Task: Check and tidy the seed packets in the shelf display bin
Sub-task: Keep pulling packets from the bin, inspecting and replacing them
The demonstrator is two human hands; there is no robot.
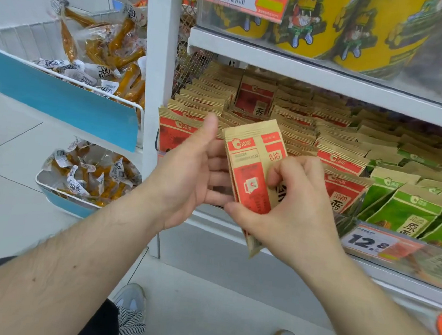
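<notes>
White shelf (329, 78) at frame center holds rows of red seed packets (341, 159), with green packets (408, 207) at right. Both my left hand (187, 175) and right hand (291, 211) pinch one red packet (252, 164), standing tall, top edge up, blocking the front row.

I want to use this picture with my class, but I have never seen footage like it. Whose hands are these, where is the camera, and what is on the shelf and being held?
There is no machine here. A person wears a camera on the head, looking down at their own arms. The left hand and right hand together hold a red seed packet in front of the shelf display bin. The bin holds rows of red packets and, to the right, green packets. Yellow tubs stand on the shelf above.
</notes>
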